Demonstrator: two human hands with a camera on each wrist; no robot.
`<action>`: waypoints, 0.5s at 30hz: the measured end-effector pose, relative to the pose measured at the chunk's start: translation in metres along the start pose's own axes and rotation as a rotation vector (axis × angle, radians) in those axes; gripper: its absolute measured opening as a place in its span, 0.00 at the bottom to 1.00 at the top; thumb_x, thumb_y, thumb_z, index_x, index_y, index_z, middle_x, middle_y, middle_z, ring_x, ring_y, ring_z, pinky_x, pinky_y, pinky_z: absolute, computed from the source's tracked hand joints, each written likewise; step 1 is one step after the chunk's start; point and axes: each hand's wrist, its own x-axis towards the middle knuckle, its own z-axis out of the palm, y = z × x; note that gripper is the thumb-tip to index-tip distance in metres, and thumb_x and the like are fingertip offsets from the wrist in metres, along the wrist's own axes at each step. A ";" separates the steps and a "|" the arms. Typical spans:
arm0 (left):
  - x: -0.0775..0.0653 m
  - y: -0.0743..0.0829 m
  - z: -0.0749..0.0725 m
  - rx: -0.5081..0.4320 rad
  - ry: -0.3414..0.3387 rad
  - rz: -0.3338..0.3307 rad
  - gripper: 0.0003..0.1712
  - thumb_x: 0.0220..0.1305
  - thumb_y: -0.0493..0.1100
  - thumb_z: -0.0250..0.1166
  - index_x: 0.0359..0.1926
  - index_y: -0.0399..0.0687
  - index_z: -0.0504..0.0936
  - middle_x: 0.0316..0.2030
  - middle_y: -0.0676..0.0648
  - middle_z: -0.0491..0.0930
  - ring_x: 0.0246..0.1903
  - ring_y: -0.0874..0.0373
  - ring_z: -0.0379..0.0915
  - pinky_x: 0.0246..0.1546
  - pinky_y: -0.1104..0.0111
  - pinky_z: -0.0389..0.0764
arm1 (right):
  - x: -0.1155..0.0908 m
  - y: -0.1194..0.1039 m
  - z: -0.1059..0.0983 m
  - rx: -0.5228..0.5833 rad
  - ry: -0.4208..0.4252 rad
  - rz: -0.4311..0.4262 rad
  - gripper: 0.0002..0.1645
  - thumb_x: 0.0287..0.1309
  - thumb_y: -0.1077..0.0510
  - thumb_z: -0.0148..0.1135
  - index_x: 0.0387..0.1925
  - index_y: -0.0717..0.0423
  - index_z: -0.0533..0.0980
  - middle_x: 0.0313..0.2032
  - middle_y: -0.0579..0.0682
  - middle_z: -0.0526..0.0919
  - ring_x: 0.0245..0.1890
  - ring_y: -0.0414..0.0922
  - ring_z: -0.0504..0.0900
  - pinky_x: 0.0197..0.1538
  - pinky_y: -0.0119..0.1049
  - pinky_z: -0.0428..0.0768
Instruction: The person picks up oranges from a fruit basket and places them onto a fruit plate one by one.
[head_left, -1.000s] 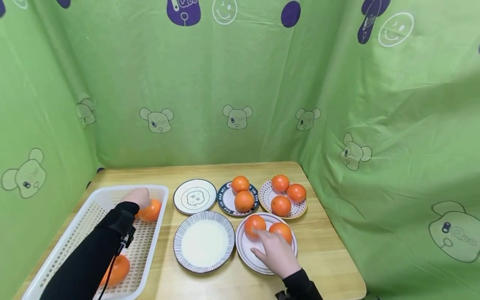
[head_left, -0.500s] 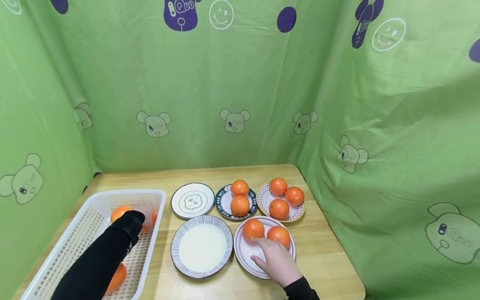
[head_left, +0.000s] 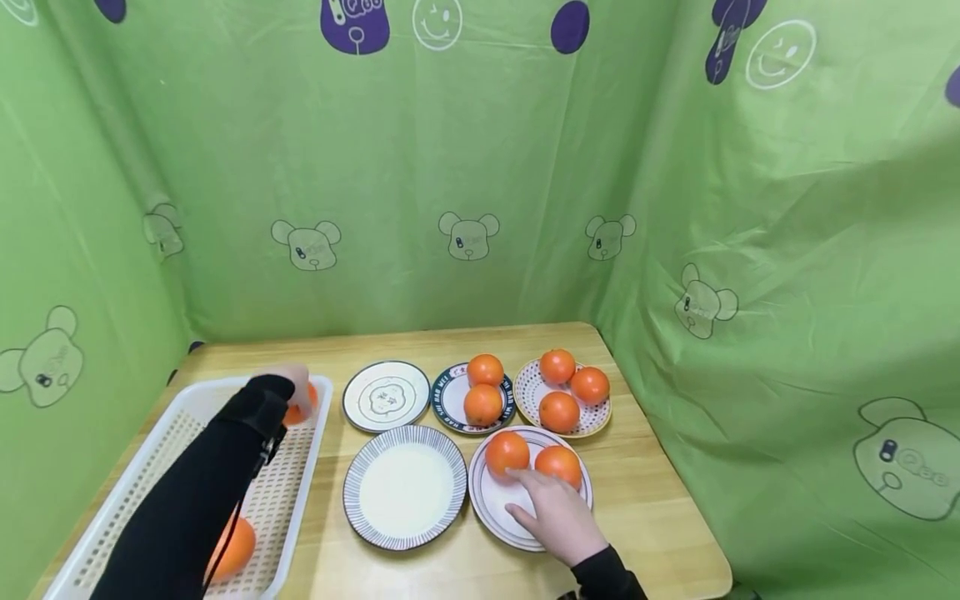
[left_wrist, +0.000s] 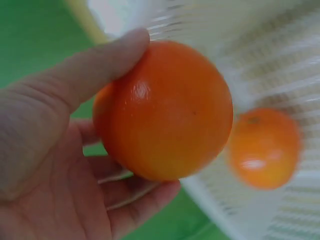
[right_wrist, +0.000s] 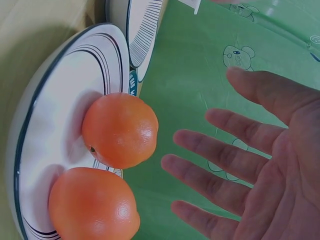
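Note:
In the left wrist view, my left hand (head_left: pixel 294 379) grips an orange (left_wrist: pixel 167 112), thumb over its top and fingers curled beneath. The hand is above the far right part of a white plastic basket (head_left: pixel 324 417), and my sleeve covers much of the basket. Another orange (left_wrist: pixel 265 148) lies in the basket behind the held one. My right hand (head_left: pixel 558 514) hovers over a ringed plate (head_left: pixel 495 515), fingers spread and nothing held. On that plate sit two oranges, one (head_left: pixel 507 454) close to the fingertips, the other (head_left: pixel 558 467) partly behind the hand.
A blue-rimmed plate (head_left: pixel 447 406) carries two oranges, and a dotted plate (head_left: pixel 529 396) carries three. A striped-rim plate (head_left: pixel 405 487) and a small patterned plate (head_left: pixel 386 397) stand left of them. One more orange (head_left: pixel 234 548) lies near the basket's front. Green curtains (head_left: pixel 390 167) enclose the wooden table (head_left: pixel 652 517).
My left hand reached down among the oranges in the basket, then rose toward its far edge with an orange. My right hand stays over the ringed plate, almost unmoved.

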 end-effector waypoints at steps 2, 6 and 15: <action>0.003 0.019 -0.018 0.074 0.065 -0.034 0.03 0.32 0.34 0.62 0.14 0.46 0.76 0.15 0.51 0.72 0.18 0.58 0.65 0.18 0.70 0.66 | 0.000 0.001 -0.001 -0.005 0.000 0.005 0.26 0.52 0.48 0.65 0.51 0.54 0.75 0.48 0.49 0.80 0.48 0.48 0.78 0.50 0.45 0.75; 0.027 0.052 -0.027 0.096 0.138 -0.109 0.03 0.35 0.39 0.64 0.16 0.47 0.77 0.19 0.46 0.76 0.22 0.52 0.71 0.20 0.64 0.69 | 0.000 0.002 -0.001 -0.004 -0.001 0.012 0.26 0.52 0.47 0.65 0.51 0.55 0.76 0.47 0.49 0.81 0.48 0.48 0.79 0.50 0.45 0.75; 0.080 0.086 0.048 0.082 0.213 -0.184 0.23 0.40 0.48 0.72 0.36 0.38 0.80 0.39 0.35 0.80 0.38 0.43 0.76 0.32 0.55 0.76 | -0.009 0.004 0.004 0.029 0.019 0.018 0.26 0.51 0.48 0.65 0.51 0.55 0.75 0.47 0.49 0.81 0.47 0.47 0.79 0.48 0.44 0.76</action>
